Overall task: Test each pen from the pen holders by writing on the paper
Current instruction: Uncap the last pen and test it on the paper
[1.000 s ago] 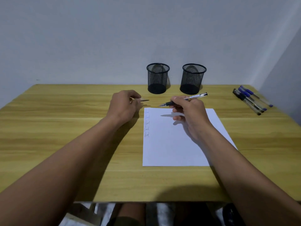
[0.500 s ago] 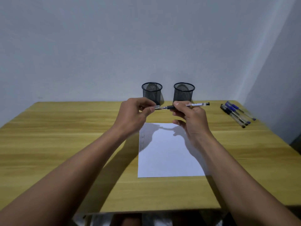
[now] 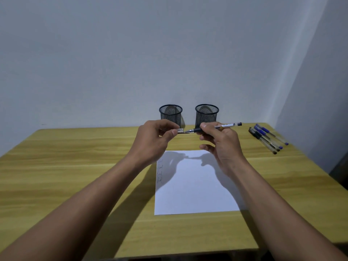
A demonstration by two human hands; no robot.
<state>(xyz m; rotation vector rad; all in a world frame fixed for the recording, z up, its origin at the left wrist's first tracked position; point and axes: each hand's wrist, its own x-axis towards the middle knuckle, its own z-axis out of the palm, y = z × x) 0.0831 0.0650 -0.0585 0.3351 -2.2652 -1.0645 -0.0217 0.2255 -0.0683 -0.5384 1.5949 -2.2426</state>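
One head-worn view looks forward and slightly down across the wooden tabletop (image 3: 75,166) from above its near edge, facing the pale wall (image 3: 131,53) behind the far edge. The near corners fall outside the frame; the far right corner shows.

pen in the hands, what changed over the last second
Both hands rose off the table: the right hand lifted the pen from over the paper, and the left hand brought the cap up to its tip. Holders, side pens and both grips unchanged.
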